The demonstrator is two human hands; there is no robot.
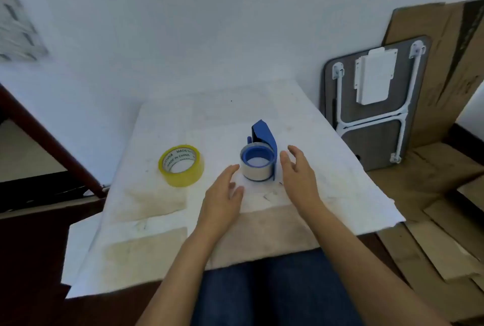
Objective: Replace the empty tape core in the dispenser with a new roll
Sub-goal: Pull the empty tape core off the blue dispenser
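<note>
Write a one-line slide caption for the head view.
Both open hands, left hand and right hand, flank the blue tape dispenser with its spent core; new yellow roll waits alongside.

Single head view: looks forward and down from above near table edge [340, 223], close over tabletop, far wall [209, 24] ahead.
</note>
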